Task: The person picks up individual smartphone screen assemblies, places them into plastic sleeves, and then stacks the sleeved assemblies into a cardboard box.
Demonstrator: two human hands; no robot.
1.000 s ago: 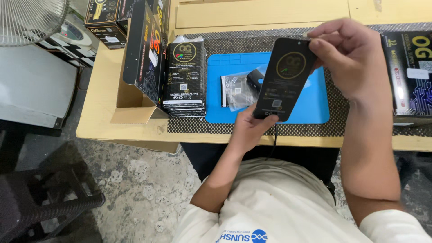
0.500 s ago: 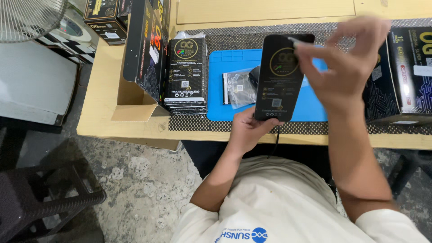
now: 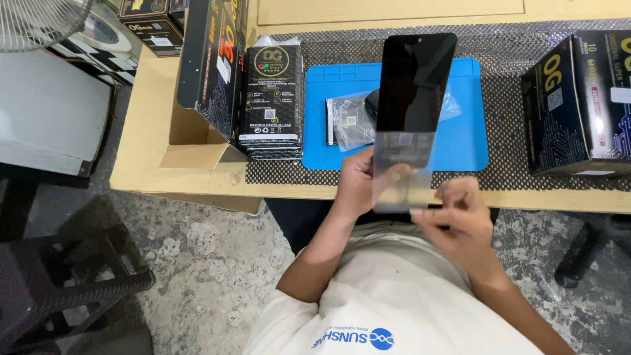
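My left hand (image 3: pixel 358 184) holds a black phone screen panel (image 3: pixel 415 85) by its lower end, upright over the blue mat (image 3: pixel 470 141). My right hand (image 3: pixel 457 213) pinches a clear protective film (image 3: pixel 402 172) that hangs peeled down from the panel's lower part, towards my body. The panel's glass face is bare and dark. Small clear plastic bags (image 3: pixel 351 121) lie on the mat behind the panel.
A stack of black flat packages (image 3: pixel 271 98) lies left of the mat. An open black carton (image 3: pixel 210 59) stands further left, another black box (image 3: pixel 578 98) at the right. A fan (image 3: pixel 36 20) and a dark stool (image 3: pixel 59 283) are left of the table (image 3: pixel 148 144).
My right hand went from the panel's top edge down to its bottom, pulling the printed film off. The panel's face, covered with a printed label before, is now bare black.
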